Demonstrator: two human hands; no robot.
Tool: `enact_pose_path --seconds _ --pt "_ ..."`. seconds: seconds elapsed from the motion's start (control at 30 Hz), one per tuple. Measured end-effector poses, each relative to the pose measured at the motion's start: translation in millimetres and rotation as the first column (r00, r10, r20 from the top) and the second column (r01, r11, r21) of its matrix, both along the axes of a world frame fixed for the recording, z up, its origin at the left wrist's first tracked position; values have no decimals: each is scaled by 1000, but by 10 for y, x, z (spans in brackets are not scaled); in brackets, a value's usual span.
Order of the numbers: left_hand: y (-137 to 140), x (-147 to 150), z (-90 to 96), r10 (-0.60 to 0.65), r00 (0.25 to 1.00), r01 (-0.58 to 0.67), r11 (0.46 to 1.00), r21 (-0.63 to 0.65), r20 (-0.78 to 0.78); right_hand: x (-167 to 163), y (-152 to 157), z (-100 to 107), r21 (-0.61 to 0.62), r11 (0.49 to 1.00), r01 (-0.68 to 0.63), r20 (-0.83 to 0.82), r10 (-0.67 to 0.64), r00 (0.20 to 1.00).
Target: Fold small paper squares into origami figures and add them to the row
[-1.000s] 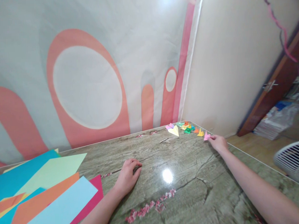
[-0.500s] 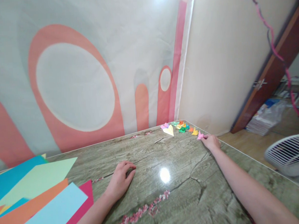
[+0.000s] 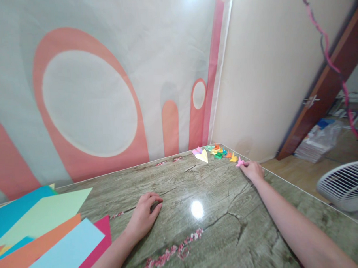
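View swung right, pink figure [image 3: 239, 162] near edge [image 3: 288, 184]

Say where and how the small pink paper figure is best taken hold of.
Probably pinch the pink figure at its right edge, from the right, where the right hand holds it: a thin point juts up, and a yellow figure sits close on its left.

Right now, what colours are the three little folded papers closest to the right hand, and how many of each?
Pink folded paper, touched by the right hand: 1
Yellow folded paper: 1
Orange folded paper: 1
Total: 3
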State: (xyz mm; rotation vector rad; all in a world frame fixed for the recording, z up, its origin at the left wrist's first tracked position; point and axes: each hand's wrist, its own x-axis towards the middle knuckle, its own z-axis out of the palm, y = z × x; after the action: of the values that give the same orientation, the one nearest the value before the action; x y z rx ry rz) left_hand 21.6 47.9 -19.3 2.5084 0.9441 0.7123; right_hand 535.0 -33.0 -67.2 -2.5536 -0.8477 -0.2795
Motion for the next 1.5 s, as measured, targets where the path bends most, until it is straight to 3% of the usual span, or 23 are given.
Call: enact_pose_path --seconds 0.37,0.6,0.83,1.0,1.07,1.13,1.17,1.23,1.3,1.33,1.43,1.5 --pt "4 -4 -14 -14 1000 14 1000 7 2 18 7 -30 48 999 -4 -10 5 1000" --pt "6 14 2 -10 1000 10 1000 -5 2 -2 -25 -26 198 980 -28 7 27 1000" --pt "-34 11 19 -6 1000 6 1000 -23 21 -193 -118 206 458 880 -126 142 68 987" --pt "-36 18 2 -5 999 7 1000 -29 51 -666 79 455 475 792 -383 232 307 923" --pt "-38 25 5 -3 998 5 999 -35 59 -1019 197 505 423 734 -531 237 476 847" --pt "-47 21 30 0 998 3 999 -53 57 -1471 262 524 349 634 -690 208 665 717" --pt "-52 11 54 -5 999 9 998 -69 45 -1721 262 529 286 520 -805 159 802 575" --pt "-64 -27 131 -39 999 39 994 -103 -6 -2223 197 544 196 310 -930 77 941 330" --pt "-76 -81 240 -105 990 91 985 -146 -93 -2667 84 565 127 153 -980 10 988 155" --pt "-85 -110 301 -154 978 132 978 -160 -139 -2853 28 574 108 97 -989 -19 995 96" --pt "-136 -189 476 -215 941 170 968 -184 -262 -3257 -73 560 94 -14 -995 -60 998 -20" --pt "-200 -246 554 -167 927 116 979 -168 -335 -3409 -85 513 104 -77 -992 -45 996 -82"
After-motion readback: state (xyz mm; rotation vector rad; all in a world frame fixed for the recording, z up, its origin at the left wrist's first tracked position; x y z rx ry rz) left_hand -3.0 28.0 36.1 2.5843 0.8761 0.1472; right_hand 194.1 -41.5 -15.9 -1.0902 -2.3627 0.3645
